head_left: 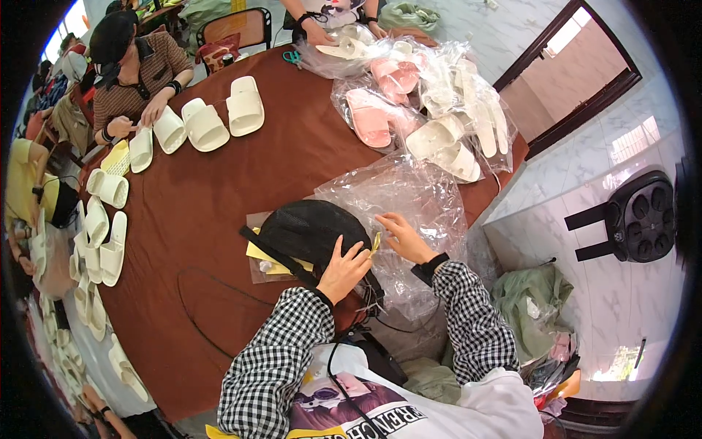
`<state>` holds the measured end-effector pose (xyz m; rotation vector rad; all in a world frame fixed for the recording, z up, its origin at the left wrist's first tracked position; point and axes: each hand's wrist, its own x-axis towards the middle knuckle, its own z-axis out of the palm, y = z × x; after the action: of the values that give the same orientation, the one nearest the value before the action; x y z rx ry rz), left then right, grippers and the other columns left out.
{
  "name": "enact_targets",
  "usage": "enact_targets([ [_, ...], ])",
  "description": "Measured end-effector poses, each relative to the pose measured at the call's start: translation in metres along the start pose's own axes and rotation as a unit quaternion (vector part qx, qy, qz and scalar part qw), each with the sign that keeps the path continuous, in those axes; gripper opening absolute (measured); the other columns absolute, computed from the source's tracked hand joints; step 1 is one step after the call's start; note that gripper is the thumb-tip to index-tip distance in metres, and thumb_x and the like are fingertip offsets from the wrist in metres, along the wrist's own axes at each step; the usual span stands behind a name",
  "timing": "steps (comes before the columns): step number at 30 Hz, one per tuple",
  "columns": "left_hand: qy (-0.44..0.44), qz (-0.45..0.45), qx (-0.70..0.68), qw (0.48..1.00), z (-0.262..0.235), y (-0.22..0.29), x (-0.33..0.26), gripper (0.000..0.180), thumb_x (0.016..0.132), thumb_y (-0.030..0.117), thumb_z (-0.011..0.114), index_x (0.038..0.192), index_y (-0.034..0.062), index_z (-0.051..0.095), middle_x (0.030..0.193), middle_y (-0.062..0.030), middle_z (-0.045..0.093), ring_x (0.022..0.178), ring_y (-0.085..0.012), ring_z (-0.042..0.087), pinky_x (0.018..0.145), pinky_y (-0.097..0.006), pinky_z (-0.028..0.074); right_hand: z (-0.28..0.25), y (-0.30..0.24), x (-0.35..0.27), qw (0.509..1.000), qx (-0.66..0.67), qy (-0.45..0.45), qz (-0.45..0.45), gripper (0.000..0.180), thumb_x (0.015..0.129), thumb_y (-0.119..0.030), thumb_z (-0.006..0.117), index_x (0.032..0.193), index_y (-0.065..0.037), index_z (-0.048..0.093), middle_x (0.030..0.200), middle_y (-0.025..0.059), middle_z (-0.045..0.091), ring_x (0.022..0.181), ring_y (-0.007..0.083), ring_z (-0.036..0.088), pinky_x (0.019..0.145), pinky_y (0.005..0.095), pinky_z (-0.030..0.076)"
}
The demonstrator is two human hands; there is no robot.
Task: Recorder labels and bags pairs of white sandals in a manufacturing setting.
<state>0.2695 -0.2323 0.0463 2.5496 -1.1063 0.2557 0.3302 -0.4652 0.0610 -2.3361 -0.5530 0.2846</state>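
My left hand (344, 271) lies against the near right edge of a rounded black, cap-like thing (311, 228) with a strap, fingers stretched and apart. My right hand (404, 238) is just to its right, open, with its fingers pointing left. Between the hands a small yellow strip (376, 243) shows near the left fingertips; whether either hand touches it I cannot tell. Part of a yellow sheet (265, 256) in a clear wrapper sticks out from under the black thing's left side. A large clear plastic bag (409, 192) is spread beneath and beyond my right hand.
White slippers (205, 126) line the far and left sides of the brown-covered table (241, 172). Bagged white and pink slippers (368, 117) are heaped at the far right. Co-workers' hands (156, 107) are at the far edge. A thin black cable (191, 319) loops left of my arm.
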Motion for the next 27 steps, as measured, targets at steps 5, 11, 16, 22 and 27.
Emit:
enact_targets([
  [5,0.011,-0.005,-0.040,0.999,-0.007,0.001,0.002,0.022,0.085,0.012,0.057,0.105,0.0073,0.062,0.109,-0.0051,0.059,0.114,-0.0219,0.053,0.105,-0.047,0.035,0.010,0.021,0.018,0.988,-0.137,-0.003,-0.070,0.067,0.083,-0.008,0.067,0.144,-0.015,0.042,0.142,0.0179,0.040,0.126,0.0372,0.045,0.103,0.0432,0.043],
  [11,0.081,0.000,-0.048,0.996,-0.020,-0.002,0.002,0.018,0.083,0.011,0.057,0.100,0.0065,0.060,0.097,-0.0064,0.057,0.098,-0.0213,0.056,0.093,-0.039,0.039,0.019,0.016,0.025,0.976,-0.209,-0.037,-0.048,0.065,0.083,-0.018,0.067,0.144,-0.019,0.044,0.144,0.0169,0.038,0.126,0.0377,0.044,0.103,0.0440,0.043],
  [16,0.146,0.023,-0.075,0.986,-0.049,-0.008,0.025,0.014,0.083,0.009,0.056,0.097,0.0065,0.058,0.095,-0.0083,0.058,0.096,-0.0228,0.058,0.090,-0.039,0.038,0.023,0.021,0.029,0.972,-0.214,-0.023,-0.098,0.059,0.077,-0.016,0.067,0.134,-0.016,0.053,0.143,0.0172,0.039,0.123,0.0374,0.047,0.102,0.0439,0.043],
  [22,0.209,-0.032,-0.118,0.970,-0.063,-0.022,0.040,0.016,0.080,0.001,0.060,0.095,0.0063,0.058,0.093,-0.0099,0.056,0.091,-0.0276,0.056,0.084,-0.039,0.040,0.032,0.011,0.036,0.975,-0.176,-0.017,-0.138,0.044,0.072,-0.005,0.064,0.115,0.002,0.060,0.130,0.0154,0.046,0.111,0.0339,0.051,0.093,0.0409,0.047],
  [27,0.212,-0.090,-0.157,0.960,-0.061,-0.021,0.043,0.019,0.079,-0.002,0.060,0.096,0.0060,0.057,0.094,-0.0129,0.055,0.088,-0.0325,0.054,0.079,-0.040,0.044,0.044,0.027,0.039,0.943,-0.252,-0.122,-0.179,0.034,0.072,-0.006,0.062,0.104,0.003,0.065,0.117,0.0160,0.057,0.112,0.0314,0.051,0.099,0.0374,0.044],
])
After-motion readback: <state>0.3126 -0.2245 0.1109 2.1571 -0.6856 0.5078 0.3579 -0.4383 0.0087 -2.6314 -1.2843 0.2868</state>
